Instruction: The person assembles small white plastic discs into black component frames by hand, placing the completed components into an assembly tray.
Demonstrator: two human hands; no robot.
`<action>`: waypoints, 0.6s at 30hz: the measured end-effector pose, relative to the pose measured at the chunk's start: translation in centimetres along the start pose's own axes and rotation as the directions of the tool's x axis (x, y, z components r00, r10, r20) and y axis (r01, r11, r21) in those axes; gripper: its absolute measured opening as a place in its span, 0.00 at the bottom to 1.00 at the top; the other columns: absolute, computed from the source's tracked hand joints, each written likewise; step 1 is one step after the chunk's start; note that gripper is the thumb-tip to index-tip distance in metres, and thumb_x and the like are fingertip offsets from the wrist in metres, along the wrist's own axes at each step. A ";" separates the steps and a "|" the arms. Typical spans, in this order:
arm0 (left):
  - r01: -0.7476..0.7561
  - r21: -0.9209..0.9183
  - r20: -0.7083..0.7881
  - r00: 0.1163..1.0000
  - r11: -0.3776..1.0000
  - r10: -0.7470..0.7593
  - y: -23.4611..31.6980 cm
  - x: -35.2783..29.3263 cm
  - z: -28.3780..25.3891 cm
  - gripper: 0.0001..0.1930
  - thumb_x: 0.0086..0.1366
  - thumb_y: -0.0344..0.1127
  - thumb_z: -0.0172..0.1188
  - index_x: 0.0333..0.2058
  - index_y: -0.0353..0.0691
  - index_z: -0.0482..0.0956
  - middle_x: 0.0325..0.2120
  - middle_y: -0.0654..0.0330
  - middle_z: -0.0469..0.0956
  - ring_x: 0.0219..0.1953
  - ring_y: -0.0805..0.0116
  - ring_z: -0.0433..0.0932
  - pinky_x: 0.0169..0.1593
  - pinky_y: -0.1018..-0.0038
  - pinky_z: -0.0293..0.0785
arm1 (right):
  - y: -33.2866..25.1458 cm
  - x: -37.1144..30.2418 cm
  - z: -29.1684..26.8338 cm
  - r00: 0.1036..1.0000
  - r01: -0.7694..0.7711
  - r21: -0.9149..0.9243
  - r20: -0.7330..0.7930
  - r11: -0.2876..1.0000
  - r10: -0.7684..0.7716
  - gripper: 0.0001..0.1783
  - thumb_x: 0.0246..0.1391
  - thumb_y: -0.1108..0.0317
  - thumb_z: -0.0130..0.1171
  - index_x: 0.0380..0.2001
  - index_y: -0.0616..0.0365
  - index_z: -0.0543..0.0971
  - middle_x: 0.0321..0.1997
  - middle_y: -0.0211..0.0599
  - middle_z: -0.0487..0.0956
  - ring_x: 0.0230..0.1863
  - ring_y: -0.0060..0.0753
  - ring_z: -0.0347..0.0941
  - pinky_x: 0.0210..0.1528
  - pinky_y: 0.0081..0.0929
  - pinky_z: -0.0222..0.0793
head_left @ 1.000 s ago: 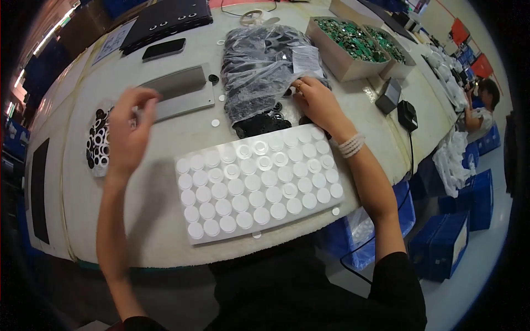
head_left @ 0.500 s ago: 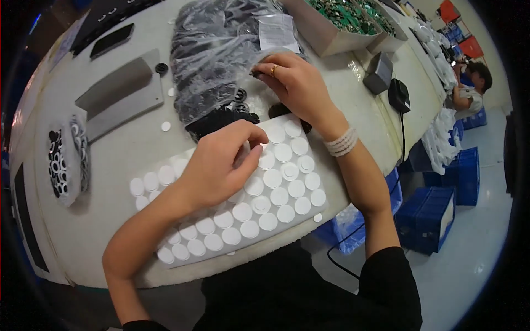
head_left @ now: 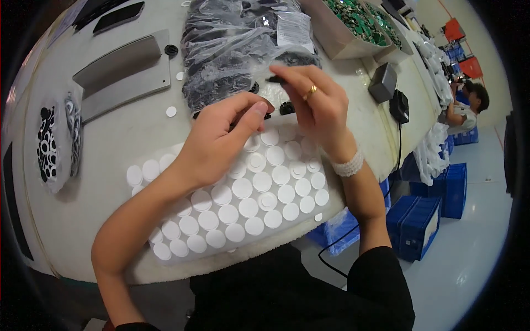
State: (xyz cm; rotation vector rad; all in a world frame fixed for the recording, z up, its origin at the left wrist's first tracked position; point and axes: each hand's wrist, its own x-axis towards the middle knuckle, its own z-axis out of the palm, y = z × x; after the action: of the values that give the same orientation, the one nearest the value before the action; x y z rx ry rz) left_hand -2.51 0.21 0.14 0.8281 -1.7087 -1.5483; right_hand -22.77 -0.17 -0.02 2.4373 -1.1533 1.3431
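Note:
My right hand is closed in a pinch on a small black part, held just over the near edge of a clear plastic bag full of black pieces. Close beside it on the left, my left hand has thumb and forefinger brought together. Dark bits show at those fingertips, but I cannot make out what they hold. Beneath both hands lies a sheet of round white discs in rows, some bearing a smaller ring. A round black piece rests between my hands, by the sheet's far edge.
A grey angled metal plate and a bag of black and white rings are at the left. Boxes of green circuit boards stand far right, near a black adapter. Blue crates sit on the floor; another person works beyond.
My right hand has come back from over the bag toward my left hand, with the small black part in its fingers. My left hand has risen toward the sheet's far edge.

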 end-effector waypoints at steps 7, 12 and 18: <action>0.028 -0.116 0.093 0.996 0.993 -0.017 0.0 0.3 -0.7 0.17 0.71 0.41 0.46 0.34 0.34 0.77 0.24 0.67 0.74 0.26 0.80 0.66 0.31 0.82 0.63 | -1.3 0.2 -0.7 0.971 0.239 -0.024 0.029 0.971 -0.238 0.22 0.34 0.77 0.61 0.40 0.61 0.81 0.34 0.37 0.80 0.28 0.34 0.75 0.28 0.25 0.72; 0.131 -0.286 0.061 0.991 0.949 -0.118 -0.1 0.1 -0.6 0.15 0.70 0.39 0.46 0.31 0.37 0.77 0.22 0.69 0.72 0.22 0.85 0.59 0.26 0.85 0.56 | -1.7 0.0 -1.0 0.925 0.375 -0.029 0.069 0.926 -0.373 0.21 0.33 0.77 0.60 0.38 0.63 0.81 0.38 0.39 0.80 0.33 0.36 0.78 0.33 0.27 0.76; -0.025 -0.043 -0.016 1.000 0.999 0.024 -1.2 0.5 -0.6 0.14 0.67 0.38 0.49 0.29 0.34 0.77 0.18 0.65 0.71 0.21 0.80 0.64 0.26 0.79 0.61 | -3.3 -2.5 -3.6 0.961 0.220 0.031 0.162 0.975 -0.222 0.14 0.40 0.80 0.65 0.35 0.61 0.82 0.34 0.40 0.81 0.28 0.37 0.78 0.28 0.26 0.74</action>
State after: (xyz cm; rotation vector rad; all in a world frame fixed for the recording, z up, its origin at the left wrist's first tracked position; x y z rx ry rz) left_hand -2.27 -0.69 -1.01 0.7923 -1.6629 -1.5533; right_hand -23.74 5.11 1.01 2.6346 -0.8715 1.1060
